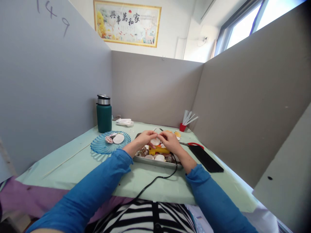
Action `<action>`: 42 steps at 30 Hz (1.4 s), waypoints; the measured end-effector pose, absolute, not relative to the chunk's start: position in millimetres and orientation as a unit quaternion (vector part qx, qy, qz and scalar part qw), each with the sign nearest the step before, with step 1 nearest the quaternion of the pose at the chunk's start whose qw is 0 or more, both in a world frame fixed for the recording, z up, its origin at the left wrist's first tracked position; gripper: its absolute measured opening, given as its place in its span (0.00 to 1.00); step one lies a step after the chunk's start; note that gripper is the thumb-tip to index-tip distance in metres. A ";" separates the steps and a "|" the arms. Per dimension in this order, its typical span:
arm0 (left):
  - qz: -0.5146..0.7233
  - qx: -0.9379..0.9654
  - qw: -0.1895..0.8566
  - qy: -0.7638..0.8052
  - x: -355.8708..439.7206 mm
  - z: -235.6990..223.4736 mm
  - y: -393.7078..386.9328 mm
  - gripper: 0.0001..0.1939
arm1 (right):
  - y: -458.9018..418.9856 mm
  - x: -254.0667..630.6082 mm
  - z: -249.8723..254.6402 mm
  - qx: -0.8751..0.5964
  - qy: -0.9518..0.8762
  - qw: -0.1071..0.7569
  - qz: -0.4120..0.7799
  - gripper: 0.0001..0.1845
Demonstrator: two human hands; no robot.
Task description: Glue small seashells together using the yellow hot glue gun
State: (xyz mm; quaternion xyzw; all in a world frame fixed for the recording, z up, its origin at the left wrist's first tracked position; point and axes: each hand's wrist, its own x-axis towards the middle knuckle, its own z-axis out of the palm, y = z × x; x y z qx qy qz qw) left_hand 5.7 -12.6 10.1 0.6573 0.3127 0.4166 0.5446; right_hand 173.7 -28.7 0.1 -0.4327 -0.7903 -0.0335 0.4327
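Note:
Above the metal tray (pixel 155 162), my left hand (pixel 145 139) and my right hand (pixel 171 141) come together, fingertips pinched at the edge of a round white shell (pixel 155 141). Anything smaller between the fingertips is too hidden to make out. Beneath them a yellow glue gun (pixel 159 150) lies across the tray, its black cord (pixel 155 178) running over the front rim toward my body. Several shells and small stones fill the tray around it, including a pale shell (pixel 159 158) near the front.
Left of the tray sits a blue scalloped plate (pixel 98 147) with several shells, a green bottle (pixel 104 118) behind it. Red-handled scissors (pixel 195 144) and a black phone (pixel 206 158) lie right. A red cup (pixel 183 127) holds glue sticks. Grey partitions (pixel 155 87) enclose the table.

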 end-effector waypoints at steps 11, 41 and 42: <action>0.422 0.653 0.550 0.305 5.7 7.9 -9.1 0.17 | -30.1 174.1 0.7 -0.431 -0.789 0.437 -0.031 0.15; 0.408 0.670 0.546 0.295 4.2 3.5 -4.4 0.14 | -30.0 174.0 0.7 -0.437 -0.785 0.437 -0.036 0.14; 0.410 0.670 0.545 0.294 4.2 3.2 -4.1 0.14 | -30.4 174.0 1.0 -0.437 -0.786 0.437 -0.036 0.15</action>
